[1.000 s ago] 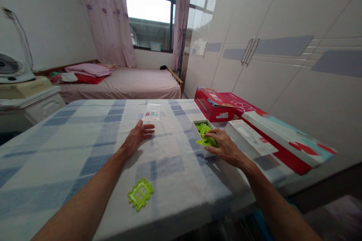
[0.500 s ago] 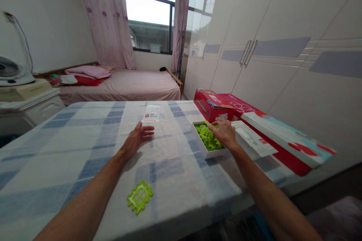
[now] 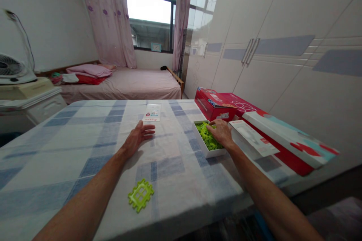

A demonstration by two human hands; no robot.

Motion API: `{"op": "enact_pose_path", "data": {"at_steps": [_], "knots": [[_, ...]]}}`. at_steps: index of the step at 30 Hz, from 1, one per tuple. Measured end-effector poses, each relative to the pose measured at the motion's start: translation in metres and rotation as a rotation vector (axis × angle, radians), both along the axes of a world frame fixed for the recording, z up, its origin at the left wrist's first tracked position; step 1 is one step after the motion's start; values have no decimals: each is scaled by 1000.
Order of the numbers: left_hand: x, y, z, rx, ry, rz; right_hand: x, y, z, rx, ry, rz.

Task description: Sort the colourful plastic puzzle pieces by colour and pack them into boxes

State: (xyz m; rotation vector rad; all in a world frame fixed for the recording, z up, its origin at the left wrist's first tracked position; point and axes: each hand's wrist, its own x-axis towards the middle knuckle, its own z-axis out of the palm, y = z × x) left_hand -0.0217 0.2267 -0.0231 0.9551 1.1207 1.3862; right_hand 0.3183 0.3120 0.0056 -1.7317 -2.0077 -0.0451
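My left hand [image 3: 139, 135] rests on the checked tablecloth with its fingers stretched out and apart, holding nothing. Nearer to me lies a flat, bright green interlocking plastic piece [image 3: 140, 195] with notched edges and a four-hole window pattern. A small white open box [image 3: 214, 154] to the right holds a heap of similar green pieces [image 3: 208, 139]. Over its right side reaches my right hand [image 3: 221, 132], fingers bent and pinching at a green piece in the heap. The fingertips are partly hidden among the pieces.
A printed card [image 3: 152, 113] lies just beyond my left hand. Right of the open box are a white lid [image 3: 253, 135], a red box [image 3: 213, 105] and a long red and white carton [image 3: 291, 139]. The table's [image 3: 181, 211] front edge is close to me.
My right hand has shifted slightly left and down into the heap of green pieces. A piece raised near its fingertips no longer stands out. My left hand has stayed still.
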Motion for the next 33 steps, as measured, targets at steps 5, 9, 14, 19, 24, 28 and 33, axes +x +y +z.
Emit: {"op": "enact_pose_path", "data": {"at_steps": [5, 9, 14, 19, 24, 28, 33], "knots": [[0, -1, 0, 10, 7, 5, -3, 4, 3, -26, -2, 10], [0, -1, 0, 15, 0, 9, 3, -2, 12, 17, -29, 3], [1, -1, 1, 12, 7, 0, 13, -12, 13, 54, -124, -73], [1, -2, 2, 5, 11, 3, 14, -9, 7, -8, -73, -25], [2, -2, 3, 6, 10, 3, 11, -7, 6, 18, -101, -22], [2, -2, 2, 8, 15, 8, 10, -8, 8, -30, -109, 1], [1, -2, 1, 18, 17, 2, 13, -7, 7, -9, -88, 20]]}}
